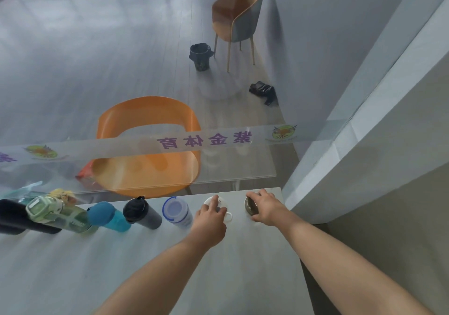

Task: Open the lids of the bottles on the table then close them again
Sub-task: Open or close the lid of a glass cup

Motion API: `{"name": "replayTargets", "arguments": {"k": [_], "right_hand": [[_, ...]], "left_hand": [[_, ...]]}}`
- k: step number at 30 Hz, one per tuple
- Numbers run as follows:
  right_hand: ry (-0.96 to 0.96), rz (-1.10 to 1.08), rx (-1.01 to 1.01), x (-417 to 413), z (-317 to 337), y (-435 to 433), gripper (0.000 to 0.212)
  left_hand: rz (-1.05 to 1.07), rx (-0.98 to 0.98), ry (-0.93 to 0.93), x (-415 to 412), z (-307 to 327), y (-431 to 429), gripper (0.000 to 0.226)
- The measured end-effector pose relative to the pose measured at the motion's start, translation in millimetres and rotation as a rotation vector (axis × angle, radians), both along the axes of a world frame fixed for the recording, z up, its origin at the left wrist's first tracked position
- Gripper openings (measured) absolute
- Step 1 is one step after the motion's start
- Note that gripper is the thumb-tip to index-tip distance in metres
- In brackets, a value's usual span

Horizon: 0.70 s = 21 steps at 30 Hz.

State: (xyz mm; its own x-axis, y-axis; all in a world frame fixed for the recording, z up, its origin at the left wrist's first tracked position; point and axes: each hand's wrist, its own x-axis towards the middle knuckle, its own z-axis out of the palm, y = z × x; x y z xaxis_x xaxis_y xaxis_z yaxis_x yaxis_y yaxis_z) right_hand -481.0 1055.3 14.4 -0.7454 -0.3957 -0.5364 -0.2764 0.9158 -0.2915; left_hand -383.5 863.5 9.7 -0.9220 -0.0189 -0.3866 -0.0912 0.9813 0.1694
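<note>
Several bottles stand in a row along the far edge of the grey table [145, 266]. From the left: a black bottle [14, 217], a pale green bottle [56, 213], a teal bottle [107, 217], a dark grey tumbler [141, 213] and a clear bottle with a blue-rimmed lid [177, 211]. My left hand [211, 220] rests on a white bottle [227, 213], fingers over its lid. My right hand [264, 209] grips the dark round lid of the rightmost bottle [250, 206] from the right side. Both bottle bodies are mostly hidden.
A glass partition [170, 144] with purple lettering rises just behind the bottles. Beyond it are an orange chair [145, 120], a tan chair [237, 13], a black bin [200, 57] and a black bag [263, 91]. A white wall [364, 168] borders the table on the right.
</note>
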Motion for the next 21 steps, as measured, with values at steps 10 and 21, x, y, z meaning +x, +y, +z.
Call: {"name": "replayTargets", "arguments": {"k": [10, 21], "right_hand": [[-0.016, 0.023, 0.05, -2, 0, -1, 0.081], [0.008, 0.005, 0.027, 5, -3, 1, 0.084]], "left_hand": [[-0.012, -0.017, -0.022, -3, 0, -1, 0.048], [0.084, 0.031, -0.12, -12, -9, -9, 0.084]]}}
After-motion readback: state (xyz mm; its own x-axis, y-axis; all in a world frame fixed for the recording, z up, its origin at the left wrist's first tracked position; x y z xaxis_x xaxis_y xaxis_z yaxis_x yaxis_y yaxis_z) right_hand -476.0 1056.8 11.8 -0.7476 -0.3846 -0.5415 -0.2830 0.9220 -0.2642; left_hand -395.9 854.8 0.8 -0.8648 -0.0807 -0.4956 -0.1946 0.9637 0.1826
